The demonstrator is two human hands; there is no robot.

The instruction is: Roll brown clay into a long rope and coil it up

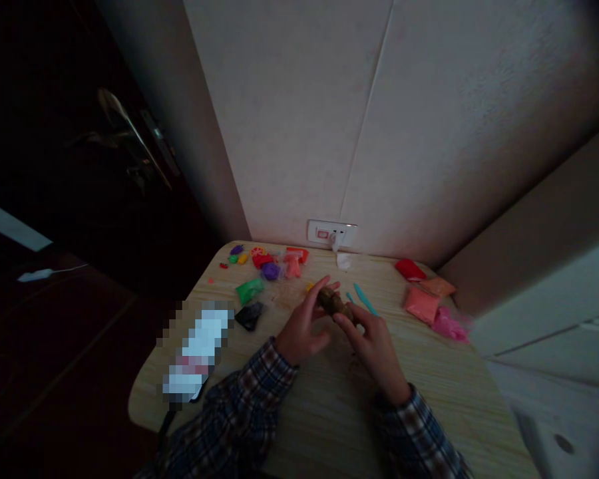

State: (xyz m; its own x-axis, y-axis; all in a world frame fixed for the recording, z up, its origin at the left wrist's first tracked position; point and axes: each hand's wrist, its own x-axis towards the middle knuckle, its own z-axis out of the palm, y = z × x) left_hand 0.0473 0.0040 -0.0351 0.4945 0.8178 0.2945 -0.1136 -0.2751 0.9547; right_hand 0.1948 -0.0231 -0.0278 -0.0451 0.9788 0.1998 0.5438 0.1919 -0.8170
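A brown, lumpy, elongated piece that looks like modelling clay (332, 303) is held above the middle of the table, tilted down to the right. My left hand (299, 332) has its fingers curved against the piece's upper left end, with the thumb standing away from it. At the lower right end, my right hand (372, 342) grips it between thumb and fingers. Just beyond the hands lie a turquoise modelling tool (365, 299) and a small yellow bit (309, 287), partly hidden by the left hand.
On the table (319, 412), a green packet (249, 290), a black packet (250, 316) and a phone (199, 352) lie left. Small coloured pieces and a purple packet (270, 271) sit farther back. Right are a salmon packet (422, 304) and pink packet (450, 324). A wall socket (324, 233) is behind.
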